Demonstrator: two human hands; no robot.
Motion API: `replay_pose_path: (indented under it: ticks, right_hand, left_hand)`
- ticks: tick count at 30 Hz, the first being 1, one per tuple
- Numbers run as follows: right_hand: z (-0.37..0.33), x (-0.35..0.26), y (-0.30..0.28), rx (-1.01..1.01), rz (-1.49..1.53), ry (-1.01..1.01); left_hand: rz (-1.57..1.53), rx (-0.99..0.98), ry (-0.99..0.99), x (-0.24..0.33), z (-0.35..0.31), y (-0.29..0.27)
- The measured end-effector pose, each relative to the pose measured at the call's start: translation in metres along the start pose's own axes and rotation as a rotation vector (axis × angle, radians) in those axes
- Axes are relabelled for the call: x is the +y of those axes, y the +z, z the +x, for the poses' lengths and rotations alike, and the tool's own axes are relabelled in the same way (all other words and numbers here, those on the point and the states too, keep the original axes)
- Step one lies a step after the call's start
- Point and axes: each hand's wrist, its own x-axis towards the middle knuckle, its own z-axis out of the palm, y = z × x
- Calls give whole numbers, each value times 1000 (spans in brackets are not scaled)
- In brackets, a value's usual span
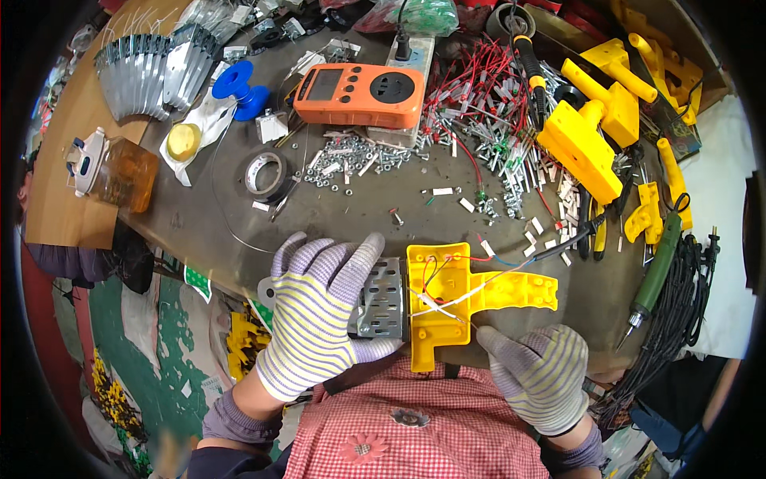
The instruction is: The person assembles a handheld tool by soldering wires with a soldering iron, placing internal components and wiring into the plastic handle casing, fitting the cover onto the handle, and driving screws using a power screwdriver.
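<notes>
My left hand (323,311), in a striped knit glove, grips a perforated metal guard (381,299) at the table's near edge. Against the guard's right side lies a yellow plastic shell half (440,339), hollow side up, its ribbed handle (519,290) pointing right. Red and dark wires and white sleeving (459,300) cross its cavity, and a black cable (558,248) leads off to the upper right. My right hand (542,371), gloved alike, is closed just below the handle. Its fingertips pinch the end of a thin wire coming from the shell; the very tip is hidden.
An orange meter (359,96) stands at the back beside loose nuts (351,160) and red wires (479,88). Yellow housings (586,148) and a green electric screwdriver (658,267) are on the right. Black tape (266,176), a blue spool (242,92) and an amber jar (120,172) lie left.
</notes>
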Motion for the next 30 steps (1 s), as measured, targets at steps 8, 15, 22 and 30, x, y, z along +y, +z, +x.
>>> replay_pose_path:
  ticks: [8,15,22,30]
  right_hand:
    - [5,5,-1,11,58,-56]
    - [10,18,3,43,207,-66]
    - [24,28,3,-77,420,-37]
    - [37,1,20,-75,891,195]
  left_hand:
    - [10,22,8,-1,0,1]
    - [-7,11,5,-2,0,1]
    - [-7,9,1,0,0,0]
    - [2,7,5,0,1,1]
